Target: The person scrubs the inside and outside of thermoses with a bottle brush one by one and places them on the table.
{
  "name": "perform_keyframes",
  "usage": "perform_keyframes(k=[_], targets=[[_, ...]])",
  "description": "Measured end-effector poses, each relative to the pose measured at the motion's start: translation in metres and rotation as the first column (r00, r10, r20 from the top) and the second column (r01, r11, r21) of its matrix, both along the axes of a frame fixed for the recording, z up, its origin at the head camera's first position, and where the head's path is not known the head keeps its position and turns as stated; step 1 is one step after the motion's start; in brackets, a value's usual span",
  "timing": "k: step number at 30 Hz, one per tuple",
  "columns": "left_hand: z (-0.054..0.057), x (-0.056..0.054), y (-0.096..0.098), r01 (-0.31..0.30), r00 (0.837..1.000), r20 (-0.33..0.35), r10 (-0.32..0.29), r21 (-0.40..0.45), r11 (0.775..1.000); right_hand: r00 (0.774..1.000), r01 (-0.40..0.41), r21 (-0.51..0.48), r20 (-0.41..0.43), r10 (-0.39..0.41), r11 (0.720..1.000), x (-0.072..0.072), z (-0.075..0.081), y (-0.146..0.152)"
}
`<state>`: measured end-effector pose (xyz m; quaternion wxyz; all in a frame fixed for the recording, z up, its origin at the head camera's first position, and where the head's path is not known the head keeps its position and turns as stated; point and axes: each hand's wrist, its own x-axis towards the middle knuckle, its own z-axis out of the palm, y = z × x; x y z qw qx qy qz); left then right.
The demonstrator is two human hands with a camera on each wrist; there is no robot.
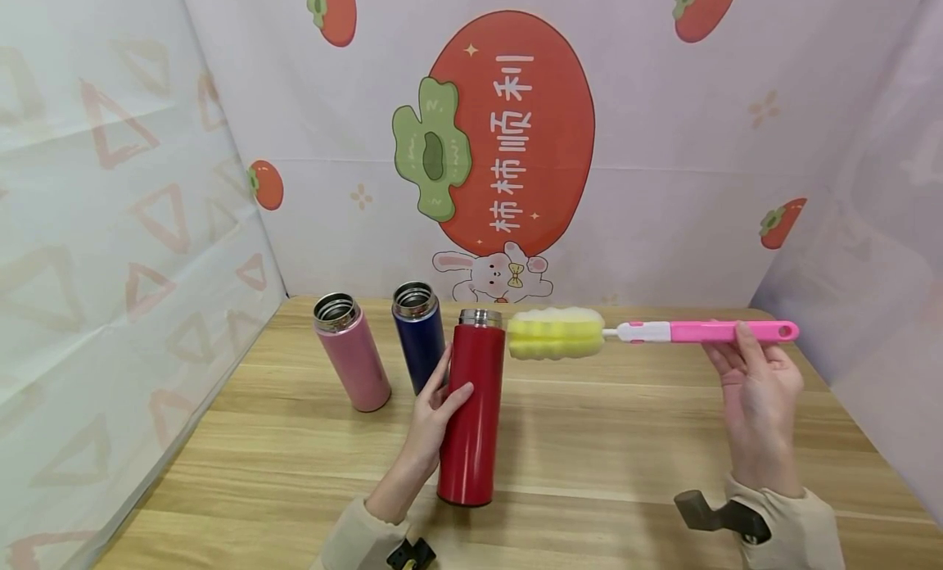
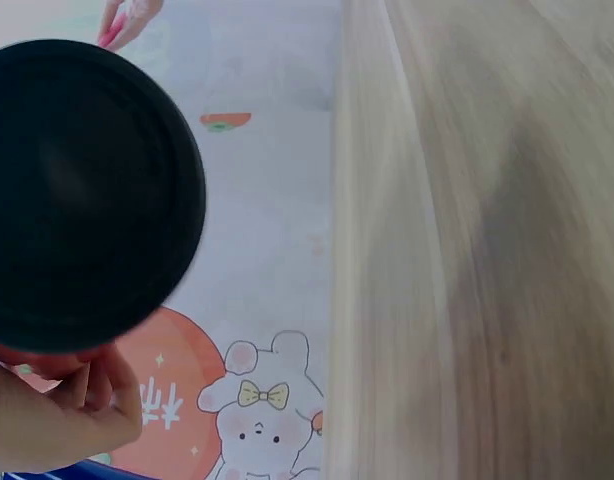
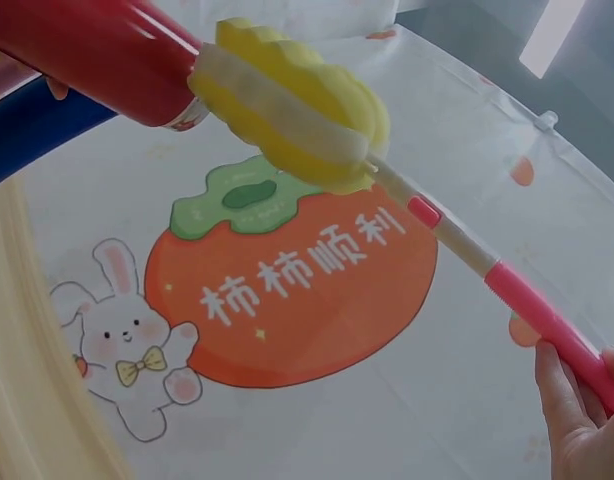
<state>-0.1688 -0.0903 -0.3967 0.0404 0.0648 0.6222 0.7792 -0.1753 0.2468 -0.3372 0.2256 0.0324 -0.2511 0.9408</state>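
My left hand (image 1: 430, 422) grips a red thermos bottle (image 1: 475, 414) round its body, its bare steel mouth uppermost in the head view. In the left wrist view the bottle's dark round base (image 2: 77, 190) faces the camera. By its pink handle (image 1: 700, 332), my right hand (image 1: 759, 390) pinches a bottle brush with a yellow and white sponge head (image 1: 556, 334). The brush lies level, its sponge end close beside the bottle's mouth. From the right wrist view (image 3: 287, 105), the sponge tip appears at the steel rim; whether it touches cannot be told.
Left of the red bottle stand a lidless blue bottle (image 1: 420, 337) and a lidless pink bottle (image 1: 352, 353) on the wooden table (image 1: 589, 455). A printed cloth backdrop (image 1: 648, 226) rises behind the table, with cloth walls at both sides.
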Motion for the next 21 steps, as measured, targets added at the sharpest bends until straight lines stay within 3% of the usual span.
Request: perform_keyframes(k=[7,14,21], targets=[[-0.0005,-0.0001,0.0013,0.038,0.999,-0.02,-0.036,0.085,0.996,0.999,-0.035,-0.019,-0.012,0.035,0.999,0.0,0.0003,-0.0002],[-0.0027,-0.0003,0.0011,0.132,0.991,-0.025,-0.13,0.059,0.99,0.998,-0.063,-0.004,-0.014,0.063,0.998,-0.0003,0.0007,-0.0076],[-0.0037,-0.0009,0.0011,0.158,0.987,-0.031,-0.156,0.069,0.985,0.994,-0.103,0.048,-0.035,0.104,0.994,-0.0015,-0.0002,-0.0084]])
